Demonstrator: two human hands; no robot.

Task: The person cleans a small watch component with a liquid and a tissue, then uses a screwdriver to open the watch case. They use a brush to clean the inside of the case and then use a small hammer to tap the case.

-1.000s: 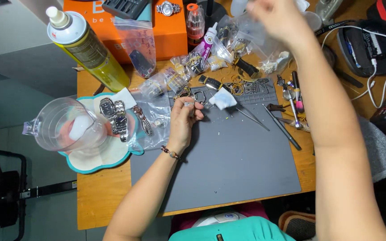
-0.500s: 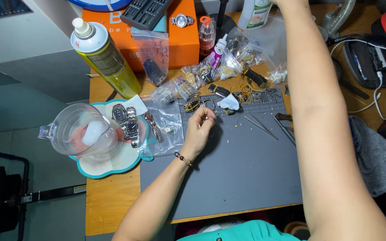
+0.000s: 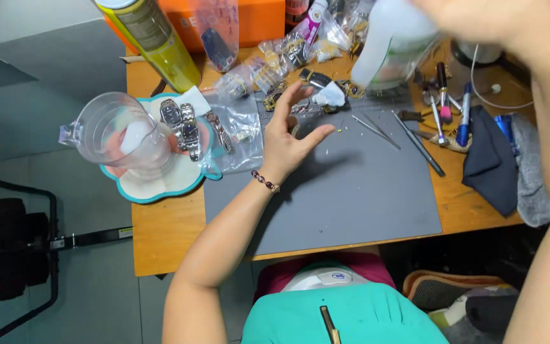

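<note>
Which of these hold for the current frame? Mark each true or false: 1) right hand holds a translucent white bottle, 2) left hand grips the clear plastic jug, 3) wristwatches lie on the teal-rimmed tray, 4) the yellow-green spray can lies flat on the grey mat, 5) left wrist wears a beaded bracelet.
1) True. The right hand holds the translucent white bottle above the back of the desk; it is blurred.
2) False. The left hand is open over the grey mat, apart from the clear plastic jug.
3) True. The metal wristwatches lie on the teal-rimmed tray beside the jug.
4) False. The yellow-green spray can is at the desk's back left, off the mat.
5) True. The beaded bracelet circles the left wrist.
</note>
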